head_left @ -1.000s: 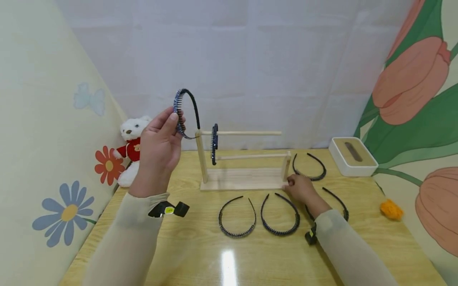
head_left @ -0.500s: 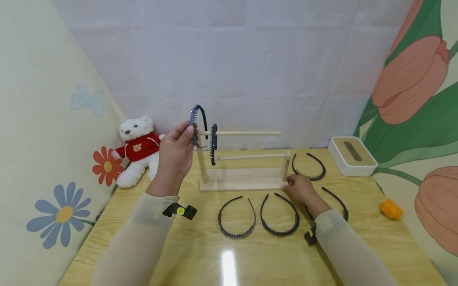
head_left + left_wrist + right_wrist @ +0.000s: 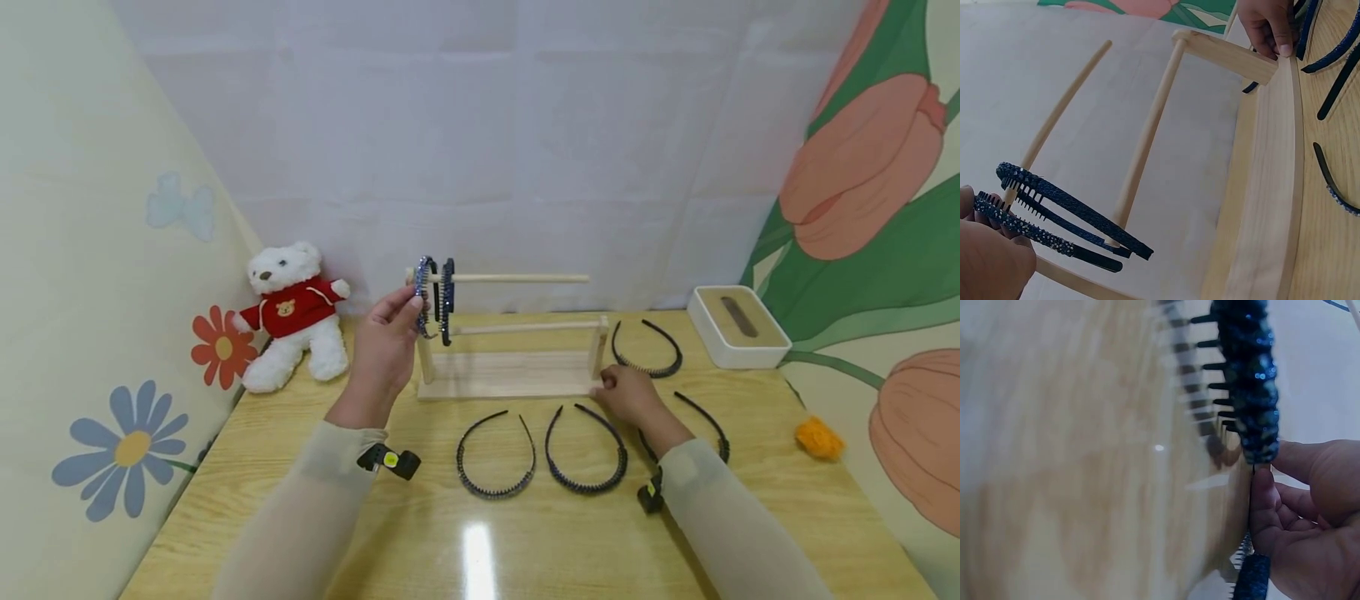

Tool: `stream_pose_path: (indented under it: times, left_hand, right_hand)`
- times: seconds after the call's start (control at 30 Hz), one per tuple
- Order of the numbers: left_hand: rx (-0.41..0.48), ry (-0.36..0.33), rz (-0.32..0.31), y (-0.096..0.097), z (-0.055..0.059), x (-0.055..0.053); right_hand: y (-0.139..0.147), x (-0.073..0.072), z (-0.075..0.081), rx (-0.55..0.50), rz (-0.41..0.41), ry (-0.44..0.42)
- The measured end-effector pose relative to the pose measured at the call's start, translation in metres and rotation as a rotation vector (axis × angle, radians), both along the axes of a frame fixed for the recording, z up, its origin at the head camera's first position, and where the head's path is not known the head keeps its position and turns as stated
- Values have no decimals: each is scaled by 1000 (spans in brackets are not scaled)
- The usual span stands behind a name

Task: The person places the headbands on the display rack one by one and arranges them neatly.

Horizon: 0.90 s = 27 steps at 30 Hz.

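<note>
My left hand [image 3: 381,346] pinches a blue glittery toothed headband [image 3: 422,287] between thumb and fingers. The headband's arch is at the left end of the upper rod [image 3: 517,278] of a wooden rack [image 3: 510,377]. Just right of it, a second dark blue headband [image 3: 1085,209] hangs on that rod, close to the held one in the left wrist view. My right hand [image 3: 633,397] grips the rack's front right base corner, its thumb on the base edge in the left wrist view. Beaded headband teeth [image 3: 1213,367] loom close in the right wrist view.
Loose headbands lie in front of the rack [image 3: 495,495], including a dark one [image 3: 588,487], and others lie by the right arm [image 3: 716,421] and behind the right hand [image 3: 671,371]. A white bear [image 3: 288,321] sits left; a white box [image 3: 750,354] and orange fluffy thing [image 3: 820,439] lie right.
My left hand has moved right and down, bringing the headband from above the rack's left post onto the upper rod beside the hanging one. My right hand has stayed on the base.
</note>
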<state>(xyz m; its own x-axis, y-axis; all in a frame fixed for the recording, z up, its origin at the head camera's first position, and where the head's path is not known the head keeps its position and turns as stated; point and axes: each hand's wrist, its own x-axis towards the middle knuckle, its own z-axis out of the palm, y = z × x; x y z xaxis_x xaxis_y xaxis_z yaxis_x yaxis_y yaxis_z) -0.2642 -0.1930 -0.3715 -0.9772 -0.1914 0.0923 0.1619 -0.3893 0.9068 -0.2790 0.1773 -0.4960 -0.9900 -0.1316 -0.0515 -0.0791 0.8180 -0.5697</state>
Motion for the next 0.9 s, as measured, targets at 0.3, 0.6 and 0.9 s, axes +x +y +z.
stream_pose_path:
  times: [0.3, 0.6, 0.9]
  left_hand:
    - [11, 24, 22, 1, -8, 1]
    - [29, 24, 20, 2, -12, 2]
    - [12, 1, 10, 0, -10, 2]
  right_hand:
    - [0, 0, -1, -8, -8, -4]
    - [-1, 2, 2, -10, -14, -27]
    - [-1, 1, 1, -13, -20, -33]
